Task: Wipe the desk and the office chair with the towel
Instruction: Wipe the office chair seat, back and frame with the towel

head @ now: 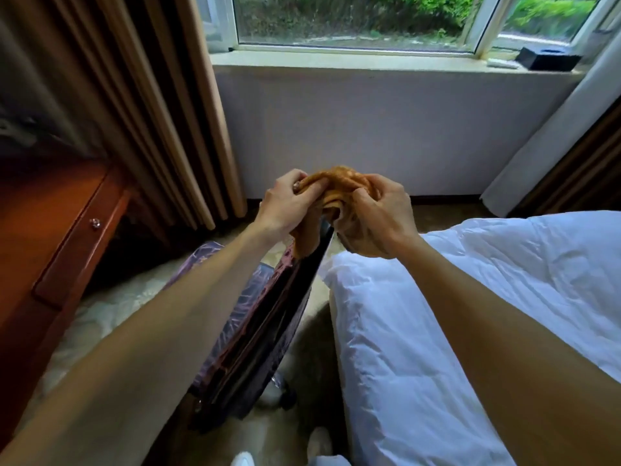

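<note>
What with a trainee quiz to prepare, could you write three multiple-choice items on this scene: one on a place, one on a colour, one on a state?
1. Where does the black box sit?
A. at the lower left of the view
B. in the middle of the view
C. on the windowsill, at the upper right

2. What colour is the towel?
A. white
B. orange-brown
C. blue

3. How is the towel held?
A. bunched up between two hands
B. by one hand only
C. by no hand, lying flat

Key:
1 C: the box rests on the sill by the window frame.
2 B: the bunched cloth is plainly orange-brown against the pale wall.
3 A: the left hand and the right hand both curl their fingers round it in the air.
</note>
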`<state>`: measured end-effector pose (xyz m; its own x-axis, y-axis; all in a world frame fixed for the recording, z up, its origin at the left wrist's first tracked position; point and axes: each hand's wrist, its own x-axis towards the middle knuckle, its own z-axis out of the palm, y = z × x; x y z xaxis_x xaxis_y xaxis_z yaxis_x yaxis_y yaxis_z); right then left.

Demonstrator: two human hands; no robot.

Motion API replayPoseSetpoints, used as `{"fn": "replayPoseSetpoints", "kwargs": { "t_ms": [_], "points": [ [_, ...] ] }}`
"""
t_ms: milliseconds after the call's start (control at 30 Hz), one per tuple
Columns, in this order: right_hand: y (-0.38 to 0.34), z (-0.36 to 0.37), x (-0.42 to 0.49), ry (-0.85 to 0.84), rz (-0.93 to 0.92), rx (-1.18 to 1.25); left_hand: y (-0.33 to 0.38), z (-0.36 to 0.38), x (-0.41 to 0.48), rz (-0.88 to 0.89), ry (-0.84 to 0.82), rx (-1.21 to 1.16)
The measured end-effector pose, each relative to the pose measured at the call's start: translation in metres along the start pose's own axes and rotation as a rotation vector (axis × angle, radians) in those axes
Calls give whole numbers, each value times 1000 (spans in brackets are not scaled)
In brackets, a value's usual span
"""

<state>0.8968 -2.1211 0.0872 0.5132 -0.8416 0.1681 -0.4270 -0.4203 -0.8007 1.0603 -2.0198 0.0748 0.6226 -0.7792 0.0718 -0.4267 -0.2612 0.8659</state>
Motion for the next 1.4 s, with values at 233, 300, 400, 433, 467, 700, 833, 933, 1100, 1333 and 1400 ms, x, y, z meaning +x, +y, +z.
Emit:
{"fn": "replayPoseSetpoints", "kwargs": {
  "t_ms": [233, 300, 400, 433, 467, 700, 833, 933, 1100, 1333, 1400],
  "points": [
    [-5, 9, 67, -358, 88, 430, 24, -8, 39, -292, 114, -328],
    [-14, 17, 74, -510, 201, 725, 29, -17, 43, -323, 151, -408],
    [-29, 28, 87, -570, 246, 817, 41, -32, 40, -239, 236, -438],
    [-36, 32, 89, -541, 252, 783, 47, -37, 39, -192, 275, -419],
    [-42, 36, 90, -511, 265, 751, 53, -41, 38, -150, 310, -394],
    [-74, 63, 74, -351, 269, 845, 91, -57, 26, -8, 407, -308],
    [-84, 62, 62, -667, 398, 1403, 80, -63, 12, 121, 332, 224],
    [-93, 66, 52, -680, 388, 1362, 60, -66, -1, 185, 312, 726],
    [-98, 73, 34, -407, 485, 1130, 40, -66, -16, 178, 74, 536],
    [-75, 40, 50, -56, 415, 929, 17, -78, -46, 31, 27, 451],
    [-63, 25, 60, 71, 250, 675, 4, -70, -67, -16, -134, 571]
  ]
}}
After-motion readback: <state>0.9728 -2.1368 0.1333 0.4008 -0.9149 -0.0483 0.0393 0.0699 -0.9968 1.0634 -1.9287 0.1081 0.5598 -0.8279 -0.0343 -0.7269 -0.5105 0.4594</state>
